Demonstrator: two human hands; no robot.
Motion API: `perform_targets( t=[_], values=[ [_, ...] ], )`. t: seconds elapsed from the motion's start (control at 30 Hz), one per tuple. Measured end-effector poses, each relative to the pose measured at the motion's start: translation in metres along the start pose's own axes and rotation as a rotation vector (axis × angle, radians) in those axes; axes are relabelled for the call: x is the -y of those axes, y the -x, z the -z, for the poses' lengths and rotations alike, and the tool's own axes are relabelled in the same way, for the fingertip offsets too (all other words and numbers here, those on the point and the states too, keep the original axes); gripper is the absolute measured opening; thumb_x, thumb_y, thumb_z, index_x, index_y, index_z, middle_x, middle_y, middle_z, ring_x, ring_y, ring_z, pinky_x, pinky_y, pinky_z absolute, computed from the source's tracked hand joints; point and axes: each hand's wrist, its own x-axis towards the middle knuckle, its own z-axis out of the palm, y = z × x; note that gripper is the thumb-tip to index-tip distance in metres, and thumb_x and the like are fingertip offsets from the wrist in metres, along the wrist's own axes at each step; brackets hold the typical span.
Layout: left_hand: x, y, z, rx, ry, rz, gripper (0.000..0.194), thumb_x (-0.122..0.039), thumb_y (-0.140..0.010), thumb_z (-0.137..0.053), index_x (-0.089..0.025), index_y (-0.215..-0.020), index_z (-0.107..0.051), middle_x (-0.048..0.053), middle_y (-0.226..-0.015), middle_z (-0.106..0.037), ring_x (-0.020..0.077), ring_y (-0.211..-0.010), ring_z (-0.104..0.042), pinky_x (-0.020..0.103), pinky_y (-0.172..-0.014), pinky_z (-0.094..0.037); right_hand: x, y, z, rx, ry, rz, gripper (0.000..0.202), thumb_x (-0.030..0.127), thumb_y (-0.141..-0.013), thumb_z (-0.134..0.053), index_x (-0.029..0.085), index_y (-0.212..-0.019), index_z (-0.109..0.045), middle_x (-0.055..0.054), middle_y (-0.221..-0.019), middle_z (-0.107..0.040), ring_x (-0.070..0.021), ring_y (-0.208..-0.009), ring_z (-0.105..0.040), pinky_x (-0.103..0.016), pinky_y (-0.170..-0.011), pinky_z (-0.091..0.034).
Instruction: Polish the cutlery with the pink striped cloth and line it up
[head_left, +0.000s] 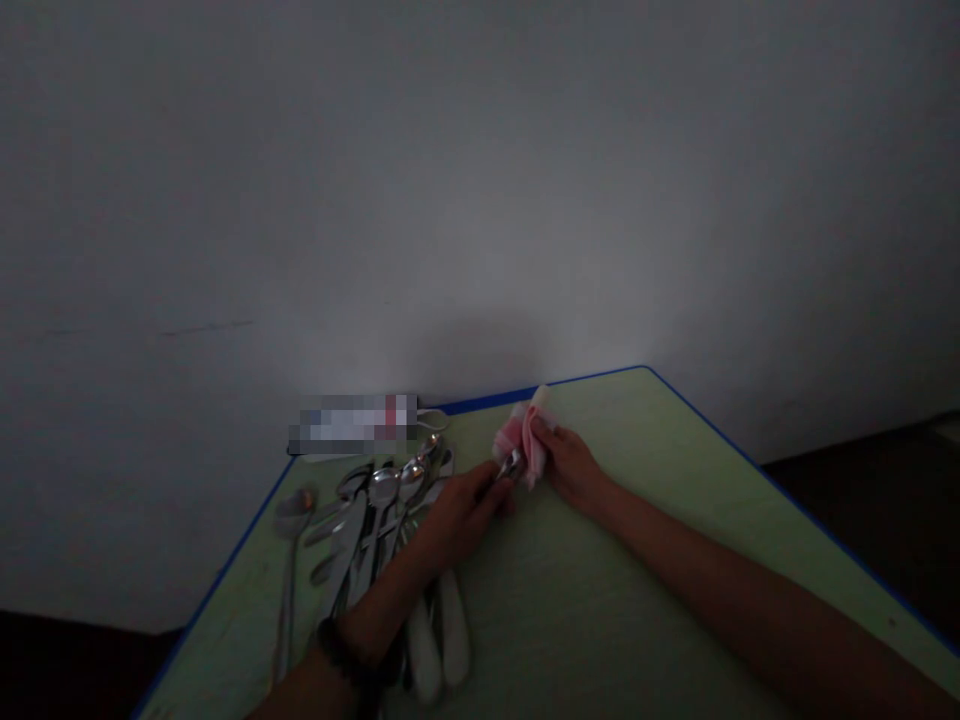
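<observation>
A small shiny metal utensil (pixel 510 464), probably a spoon, is pinched in my left hand (pixel 469 510), its end against a cloth. The pink and white cloth (pixel 532 445) is bunched in my right hand (pixel 566 462), which has its fingers closed round it. Beneath and left of my left forearm lies a pile of metal spoons (pixel 384 487) and other cutlery, overlapping one another. Two pale handles (pixel 454 630) stick out of the pile toward the front. One long-handled ladle (pixel 294 510) rests apart at the left.
The green table (pixel 600 600) has a blue edge and stands against a grey wall. At its back left corner is a blurred-out flat object (pixel 352 425) with a white cord (pixel 433 413). A dark bracelet circles my left wrist.
</observation>
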Motion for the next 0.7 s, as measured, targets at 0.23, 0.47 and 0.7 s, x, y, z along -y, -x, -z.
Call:
perform_targets(
  t=[0.23,0.47,0.7],
  values=[
    [0.004,0.002,-0.003,0.017,-0.011,-0.013,0.025,-0.028,-0.088,-0.04,-0.019,-0.074,-0.058,-0.001,-0.065,-0.062,0.0146,-0.06,-0.057,0.024,-0.061,-0.04,0.009,0.004,0.007,0.266,0.26,-0.031,0.032,0.039,-0.066,-0.07,0.015,-0.086,-0.063,-0.001,-0.074,-0.063,-0.0126,-0.066,-0.054,-0.025,-0.062,-0.041],
    [0.0,0.002,-0.004,-0.029,0.033,0.06,0.029,-0.034,-0.09,-0.037,-0.019,-0.076,-0.056,-0.001,-0.064,-0.061,0.0153,-0.06,-0.057,0.024,-0.061,-0.04,0.009,0.005,0.002,0.205,0.122,-0.075,0.032,0.042,-0.067,-0.068,0.014,-0.08,-0.064,-0.002,-0.069,-0.063,-0.0122,-0.061,-0.054,-0.026,-0.062,-0.041],
    [0.0,0.0,-0.003,-0.047,0.038,0.051,0.033,-0.037,-0.09,-0.037,-0.02,-0.067,-0.054,-0.002,-0.061,-0.058,0.0146,-0.058,-0.054,0.023,-0.059,-0.038,0.006,0.002,-0.001,0.097,-0.01,-0.07,0.034,0.044,-0.064,-0.07,0.013,-0.078,-0.065,-0.002,-0.069,-0.064,-0.0133,-0.065,-0.055,-0.027,-0.067,-0.042]
  ],
)
